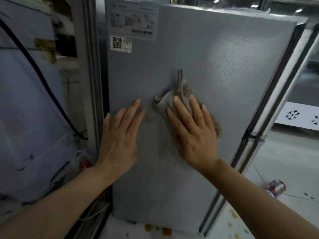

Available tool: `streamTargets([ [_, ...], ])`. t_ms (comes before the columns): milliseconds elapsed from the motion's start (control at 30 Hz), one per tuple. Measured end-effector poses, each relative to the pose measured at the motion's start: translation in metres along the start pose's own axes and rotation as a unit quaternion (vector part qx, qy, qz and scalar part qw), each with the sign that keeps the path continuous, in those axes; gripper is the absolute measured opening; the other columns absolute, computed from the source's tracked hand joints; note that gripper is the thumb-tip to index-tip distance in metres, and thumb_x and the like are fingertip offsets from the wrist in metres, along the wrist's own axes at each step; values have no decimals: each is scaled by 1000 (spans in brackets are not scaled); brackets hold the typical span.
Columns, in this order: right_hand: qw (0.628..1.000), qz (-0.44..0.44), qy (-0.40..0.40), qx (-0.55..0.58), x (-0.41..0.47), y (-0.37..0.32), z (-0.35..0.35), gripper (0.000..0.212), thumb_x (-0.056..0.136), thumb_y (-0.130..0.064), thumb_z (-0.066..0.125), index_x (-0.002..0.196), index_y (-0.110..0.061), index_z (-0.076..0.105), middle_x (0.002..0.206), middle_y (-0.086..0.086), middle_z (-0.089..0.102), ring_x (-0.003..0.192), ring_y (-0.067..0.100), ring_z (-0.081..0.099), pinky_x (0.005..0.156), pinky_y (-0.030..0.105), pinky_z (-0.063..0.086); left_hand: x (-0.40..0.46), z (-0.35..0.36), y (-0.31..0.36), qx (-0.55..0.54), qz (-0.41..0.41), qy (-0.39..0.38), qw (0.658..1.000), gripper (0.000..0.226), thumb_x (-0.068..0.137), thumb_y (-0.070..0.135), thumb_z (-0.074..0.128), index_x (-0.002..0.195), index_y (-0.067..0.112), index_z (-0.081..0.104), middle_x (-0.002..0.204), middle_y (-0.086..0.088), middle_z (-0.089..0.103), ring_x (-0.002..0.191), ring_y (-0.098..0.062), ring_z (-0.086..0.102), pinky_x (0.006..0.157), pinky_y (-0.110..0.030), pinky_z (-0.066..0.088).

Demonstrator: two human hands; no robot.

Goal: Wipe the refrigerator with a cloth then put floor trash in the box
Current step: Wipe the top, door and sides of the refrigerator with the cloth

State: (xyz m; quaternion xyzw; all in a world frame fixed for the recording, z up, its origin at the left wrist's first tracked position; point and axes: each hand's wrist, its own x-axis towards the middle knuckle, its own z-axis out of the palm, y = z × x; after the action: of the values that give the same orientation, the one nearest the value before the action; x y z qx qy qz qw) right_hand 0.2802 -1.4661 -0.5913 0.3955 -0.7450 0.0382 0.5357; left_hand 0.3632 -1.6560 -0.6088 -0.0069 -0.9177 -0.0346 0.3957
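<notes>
Bare forearms reaching in, right hand [195,130] flat, fingers straight, pressing crumpled grey cloth [174,99] against matte grey refrigerator [215,69] side panel; left hand [119,135] spread flat just beside, holding nothing. Wiping step under way, likely needing further passes across the panel. Crushed can [275,188] on pale, stained floor [284,156], awaiting pickup.

I count one refrigerator [198,66] in front of me and one cloth [176,99] against its side. Two hands are mine: my left hand [119,137] and my right hand [195,133]. Two stickers are on the panel: a large label [132,18] and a small one with a code [120,44]. One can [275,188] lies on the floor [284,157]. One black cable [34,66] runs down at my left.
</notes>
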Motion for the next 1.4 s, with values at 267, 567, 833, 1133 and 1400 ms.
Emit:
streamTargets([
  [267,980,-157,-112,-43,-18,-13,6,50,95,-10,22,141,-16,40,150,1,30,139,33,27,114,42,22,-22,1,-26,-12,0,-37,999,92,59,-4,73,141,11,35,155,-2,21,135,-22,22,106,-57,26],
  [567,999,-30,35,-8,53,-45,25,43,98,-16,32,141,-13,42,150,6,26,141,35,22,118,45,15,-28,13,-45,-98,6,15,995,87,66,-11,62,142,12,25,154,-2,15,140,-21,20,104,-56,35],
  [833,980,-156,-116,-28,6,-68,32,53,100,-14,7,138,-14,44,146,3,36,135,34,34,111,42,25,-66,29,-57,-202,-26,-3,979,59,79,-5,60,134,7,41,154,-4,18,139,-17,26,109,-42,36],
  [1133,996,-75,35,-41,103,-72,34,42,99,-17,36,140,-16,46,148,8,39,139,35,31,114,47,20,-67,36,-65,-382,-192,-31,903,75,85,-4,51,140,32,15,128,16,39,118,8,42,95,-2,32],
  [1400,964,-233,-122,-42,-15,-114,76,49,94,-14,28,141,-13,41,151,2,28,140,32,25,116,44,14,-89,54,-71,-428,-273,-43,861,71,79,-14,47,132,28,25,112,14,60,110,0,57,93,-19,47],
])
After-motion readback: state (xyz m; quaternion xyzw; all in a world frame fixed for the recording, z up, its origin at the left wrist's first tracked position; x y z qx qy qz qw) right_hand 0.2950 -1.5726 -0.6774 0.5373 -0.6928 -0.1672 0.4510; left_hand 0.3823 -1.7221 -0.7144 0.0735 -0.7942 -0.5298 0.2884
